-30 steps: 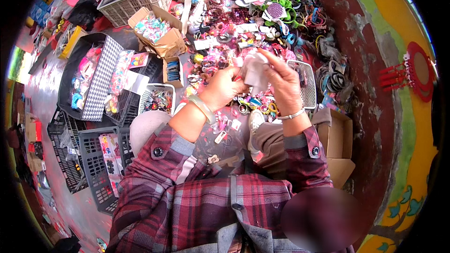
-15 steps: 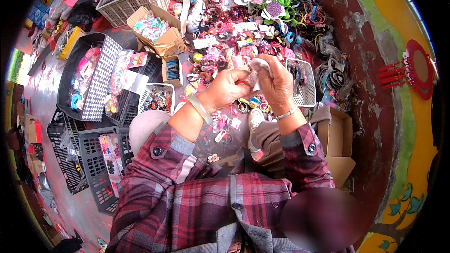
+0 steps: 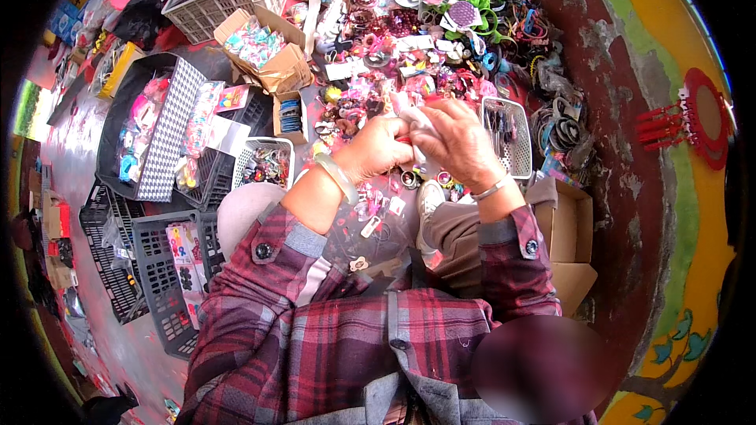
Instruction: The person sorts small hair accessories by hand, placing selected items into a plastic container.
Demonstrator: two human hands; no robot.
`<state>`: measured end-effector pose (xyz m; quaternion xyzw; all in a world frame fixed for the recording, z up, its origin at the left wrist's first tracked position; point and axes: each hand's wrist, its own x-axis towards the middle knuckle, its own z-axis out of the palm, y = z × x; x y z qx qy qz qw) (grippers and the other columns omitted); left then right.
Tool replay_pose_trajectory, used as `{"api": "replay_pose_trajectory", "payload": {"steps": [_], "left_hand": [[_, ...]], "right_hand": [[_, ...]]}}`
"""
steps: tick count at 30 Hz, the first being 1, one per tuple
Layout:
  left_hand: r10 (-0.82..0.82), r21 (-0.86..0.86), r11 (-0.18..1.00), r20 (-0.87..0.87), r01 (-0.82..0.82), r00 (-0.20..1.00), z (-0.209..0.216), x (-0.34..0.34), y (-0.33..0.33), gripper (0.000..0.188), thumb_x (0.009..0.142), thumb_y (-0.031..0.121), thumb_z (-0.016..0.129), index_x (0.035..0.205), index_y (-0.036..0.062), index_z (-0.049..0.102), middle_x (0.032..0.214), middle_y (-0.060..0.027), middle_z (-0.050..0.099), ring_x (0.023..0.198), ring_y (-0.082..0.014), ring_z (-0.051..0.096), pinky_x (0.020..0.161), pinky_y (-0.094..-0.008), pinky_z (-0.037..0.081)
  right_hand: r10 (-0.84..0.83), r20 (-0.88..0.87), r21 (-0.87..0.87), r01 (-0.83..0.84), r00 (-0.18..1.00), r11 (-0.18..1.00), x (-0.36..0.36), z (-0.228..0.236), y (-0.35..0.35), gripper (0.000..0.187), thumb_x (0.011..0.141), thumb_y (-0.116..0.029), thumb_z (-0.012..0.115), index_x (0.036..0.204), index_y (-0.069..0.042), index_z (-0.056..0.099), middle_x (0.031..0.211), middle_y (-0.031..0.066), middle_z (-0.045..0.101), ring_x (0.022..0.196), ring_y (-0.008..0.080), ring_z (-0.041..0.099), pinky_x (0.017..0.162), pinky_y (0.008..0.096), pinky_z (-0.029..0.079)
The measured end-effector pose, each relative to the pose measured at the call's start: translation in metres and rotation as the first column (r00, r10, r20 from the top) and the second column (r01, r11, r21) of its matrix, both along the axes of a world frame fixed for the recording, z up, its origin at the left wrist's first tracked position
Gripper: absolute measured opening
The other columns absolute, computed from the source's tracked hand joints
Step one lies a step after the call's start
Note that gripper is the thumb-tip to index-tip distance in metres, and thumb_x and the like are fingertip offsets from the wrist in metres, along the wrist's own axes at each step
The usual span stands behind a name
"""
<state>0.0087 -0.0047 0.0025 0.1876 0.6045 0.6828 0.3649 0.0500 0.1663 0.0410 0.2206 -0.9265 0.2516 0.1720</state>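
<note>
A white cloth (image 3: 417, 116) slants toward eleven o'clock, gripped in the right hand's (image 3: 461, 145) curled fingers at four; the left hand (image 3: 372, 149), at eight, pinches a small red item (image 3: 405, 140).

Heaped trinkets (image 3: 368, 72) and a beige crate (image 3: 197, 20) suggest a (cluttered) stockroom.

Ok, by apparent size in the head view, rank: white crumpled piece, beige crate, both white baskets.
1. Beige crate
2. Left white basket, right white basket: too alike to rank
3. White crumpled piece, partly behind right hand
</note>
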Motion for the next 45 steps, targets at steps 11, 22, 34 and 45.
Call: {"api": "replay_pose_trajectory", "payload": {"steps": [11,22,34,45], "left_hand": [[-0.016,0.185,0.983,0.109,-0.004,0.994,0.017,-0.007,-0.008,0.015,0.079,0.008,0.064,0.092,0.0014,0.061,0.083,-0.001,0.06,0.072,-0.0078,0.055,0.065,-0.0209,0.043],[0.186,0.435,0.813,0.436,-0.387,0.88,0.007,-0.002,0.013,0.024,0.09,0.021,0.052,0.104,0.0026,0.058,0.097,-0.0041,0.062,0.088,-0.011,0.059,0.079,-0.0234,0.046],[0.08,0.33,0.941,0.0,-0.076,0.997,-0.009,0.002,0.014,0.03,0.094,0.017,0.042,0.119,0.0018,0.047,0.108,-0.005,0.057,0.093,-0.0125,0.057,0.083,-0.0264,0.046],[-0.042,0.327,0.945,0.048,0.024,0.998,-0.004,0.006,0.008,0.024,0.092,0.012,0.045,0.113,0.0016,0.053,0.101,-0.0023,0.058,0.087,-0.0096,0.056,0.076,-0.0248,0.046]], "right_hand": [[0.162,0.513,-0.669,0.274,0.843,0.691,0.002,-0.015,0.02,0.022,0.086,-0.021,0.057,0.098,-0.003,0.059,0.086,0.0056,0.063,0.075,0.0134,0.058,0.068,0.0253,0.045],[0.038,0.466,-0.817,0.413,0.884,0.404,-0.002,-0.035,-0.014,0.018,0.09,-0.013,0.053,0.102,-0.002,0.06,0.085,-0.0007,0.062,0.07,0.0043,0.054,0.059,0.0174,0.042],[0.116,0.385,-0.794,0.264,0.916,0.548,-0.004,-0.018,0.0,0.028,0.086,-0.013,0.058,0.111,-0.001,0.055,0.093,0.0015,0.062,0.084,0.0083,0.056,0.073,0.023,0.046],[0.14,0.393,-0.832,0.287,0.909,0.474,-0.003,-0.025,0.0,0.02,0.088,-0.014,0.056,0.103,-0.001,0.058,0.088,0.0012,0.062,0.079,0.0074,0.056,0.069,0.0224,0.045]]}}
